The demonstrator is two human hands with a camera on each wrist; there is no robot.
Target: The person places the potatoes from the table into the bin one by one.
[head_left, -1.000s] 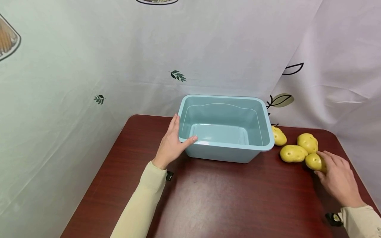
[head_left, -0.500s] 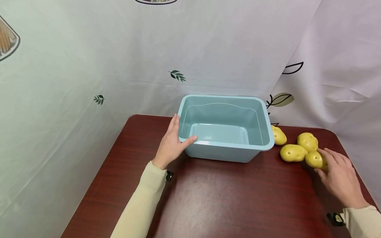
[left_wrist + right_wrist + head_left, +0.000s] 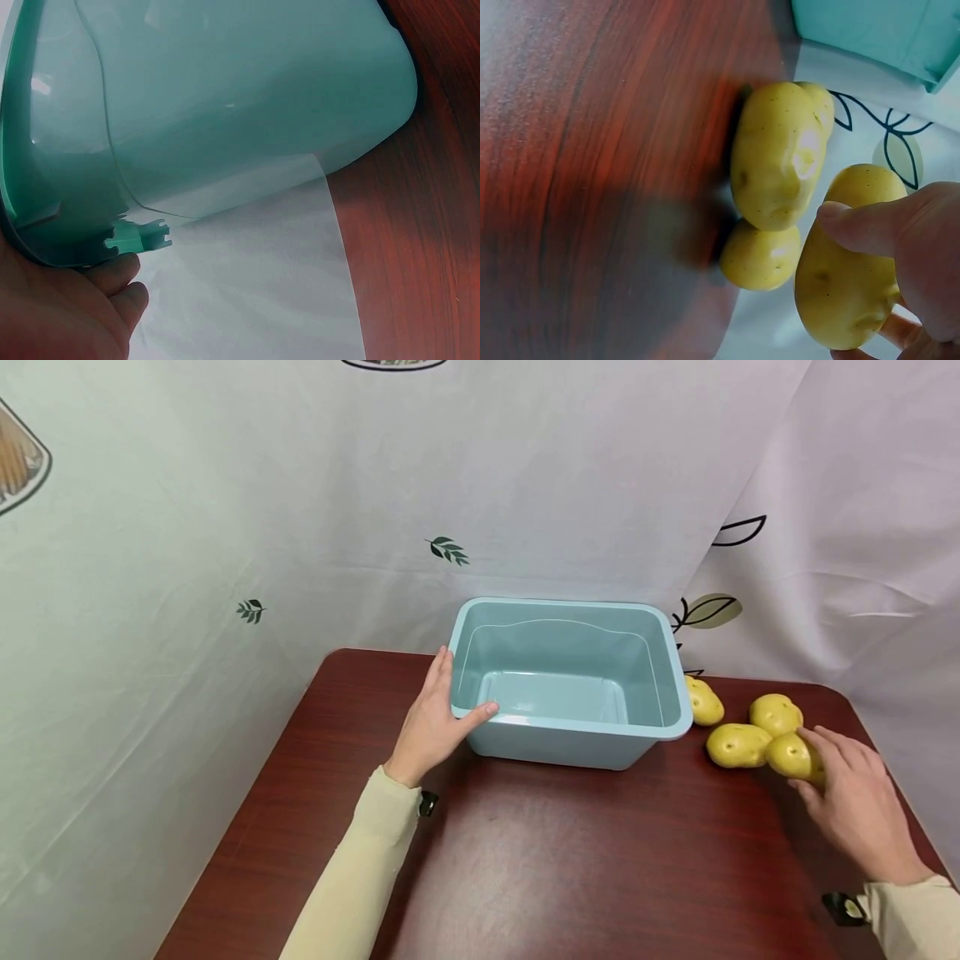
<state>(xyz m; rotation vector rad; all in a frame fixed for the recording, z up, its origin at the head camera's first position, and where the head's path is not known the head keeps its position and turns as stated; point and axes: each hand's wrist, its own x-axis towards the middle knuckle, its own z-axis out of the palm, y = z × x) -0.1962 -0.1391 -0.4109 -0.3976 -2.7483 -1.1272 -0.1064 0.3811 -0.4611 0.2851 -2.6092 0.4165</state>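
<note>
Currently, right-hand fingers (image 3: pixel 834 745) grip a yellow potato (image 3: pixel 840 289).

Red-brown wooden table (image 3: pixel 585 860): sheen is spreading lower centre, head view; shadow is darkening lower left, right wrist view.
Oval yellow potato (image 3: pixel 776 154): highlight is glinting right of centre there.

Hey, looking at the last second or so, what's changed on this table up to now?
The right hand and the potato in its grasp have shifted slightly upward in the head view; the hand was already around that potato. Nothing has visibly been let go. The left hand at the rim, the blue tub and the other three potatoes look unmoved.
</note>
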